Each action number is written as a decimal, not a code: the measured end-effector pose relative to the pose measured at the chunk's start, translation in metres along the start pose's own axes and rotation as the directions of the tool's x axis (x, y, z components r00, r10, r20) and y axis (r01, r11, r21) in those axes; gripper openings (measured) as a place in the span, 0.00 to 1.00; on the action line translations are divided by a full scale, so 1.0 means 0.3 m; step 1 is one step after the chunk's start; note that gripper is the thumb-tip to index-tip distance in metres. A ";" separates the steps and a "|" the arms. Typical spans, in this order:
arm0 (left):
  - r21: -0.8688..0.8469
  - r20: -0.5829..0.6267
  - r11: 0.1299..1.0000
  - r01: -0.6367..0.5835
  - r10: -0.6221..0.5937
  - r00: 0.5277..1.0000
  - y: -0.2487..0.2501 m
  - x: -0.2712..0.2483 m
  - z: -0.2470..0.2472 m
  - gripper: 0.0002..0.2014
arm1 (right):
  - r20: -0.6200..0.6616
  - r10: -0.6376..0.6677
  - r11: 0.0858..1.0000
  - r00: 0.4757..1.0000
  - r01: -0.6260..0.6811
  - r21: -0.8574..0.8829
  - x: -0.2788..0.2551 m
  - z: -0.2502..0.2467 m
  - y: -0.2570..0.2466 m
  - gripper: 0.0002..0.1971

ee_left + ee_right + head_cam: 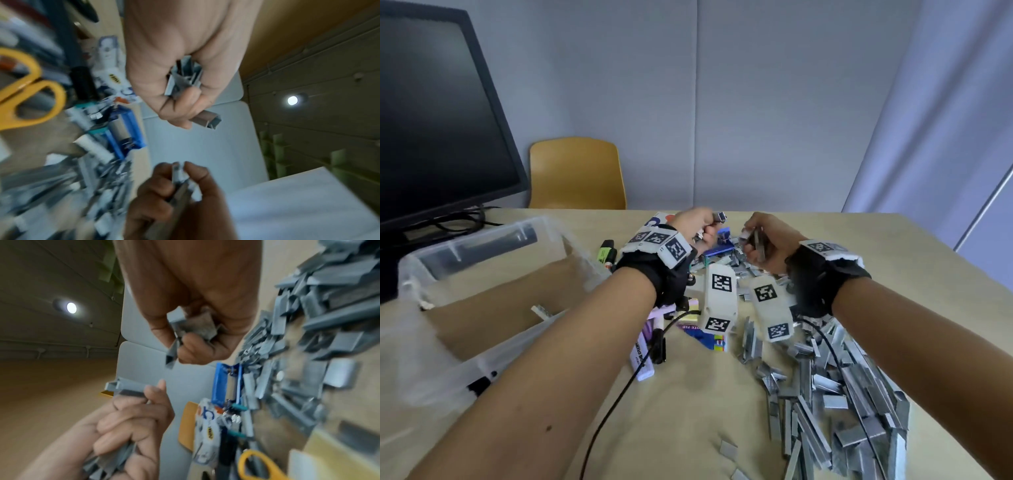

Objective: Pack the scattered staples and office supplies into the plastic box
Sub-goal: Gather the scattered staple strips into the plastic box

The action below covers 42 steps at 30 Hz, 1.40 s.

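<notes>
Strips of staples (835,387) are heaped at the near right of the table (688,411). They are judged light but brittle and sharp-edged, so they are best taken by the flat sides. Bundles are gripped in the left hand (697,228) and the right hand (763,240). The plastic box (482,260) is kept at the left.

Even, soft room light; both wrist views dim, motion-blurred, warped at edges around a ceiling lamp (292,100).
</notes>
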State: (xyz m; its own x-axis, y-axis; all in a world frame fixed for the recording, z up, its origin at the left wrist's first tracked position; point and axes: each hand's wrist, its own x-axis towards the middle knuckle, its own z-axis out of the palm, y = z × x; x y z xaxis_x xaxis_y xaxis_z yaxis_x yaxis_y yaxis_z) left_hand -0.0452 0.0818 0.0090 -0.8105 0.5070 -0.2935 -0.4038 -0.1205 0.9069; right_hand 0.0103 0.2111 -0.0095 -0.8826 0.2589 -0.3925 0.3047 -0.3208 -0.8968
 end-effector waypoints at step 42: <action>0.933 -0.309 -0.153 0.325 0.118 0.944 0.419 -0.418 -0.596 0.10 | 0.469 -0.180 0.705 0.865 0.446 -0.552 -0.182 0.746 0.056 0.08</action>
State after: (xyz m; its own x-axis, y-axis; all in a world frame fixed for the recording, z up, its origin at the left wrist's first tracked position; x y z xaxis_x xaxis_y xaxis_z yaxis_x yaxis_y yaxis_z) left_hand -0.0703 -0.1497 0.1058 -0.9438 0.2001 -0.2631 0.1943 0.9798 0.0479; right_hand -0.0165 -0.0124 0.0426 -0.9859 -0.1459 -0.0824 0.0188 0.3922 -0.9197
